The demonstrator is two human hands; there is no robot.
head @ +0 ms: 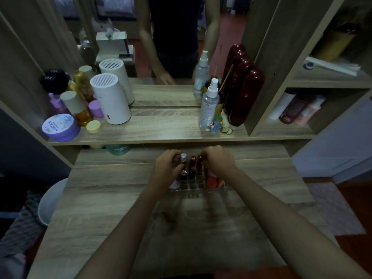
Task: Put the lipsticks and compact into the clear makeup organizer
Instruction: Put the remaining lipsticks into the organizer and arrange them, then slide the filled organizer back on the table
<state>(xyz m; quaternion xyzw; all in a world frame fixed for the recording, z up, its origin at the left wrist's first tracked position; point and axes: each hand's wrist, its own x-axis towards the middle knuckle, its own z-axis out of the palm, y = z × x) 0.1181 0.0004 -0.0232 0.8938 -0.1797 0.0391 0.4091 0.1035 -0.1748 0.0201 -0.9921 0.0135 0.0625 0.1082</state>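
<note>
- clear makeup organizer (198, 190) sits mid-counter (100, 208), lipsticks (192, 168) upright in its slots
- left hand (168, 168): grip closed on a silver-capped lipstick (183, 158) at the back row
- right hand (218, 162): fingers curled over the organizer's right side; grip state unclear

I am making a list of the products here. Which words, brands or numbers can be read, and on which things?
"Cha...", cut off by the shelf: green jar under the shelf.
Purple tub: large white word on the lid, upside down, too blurred to read surely.
Spray bottle: small print, too small to read.
Pink bottles in the side cubby: labels blurred.
</note>
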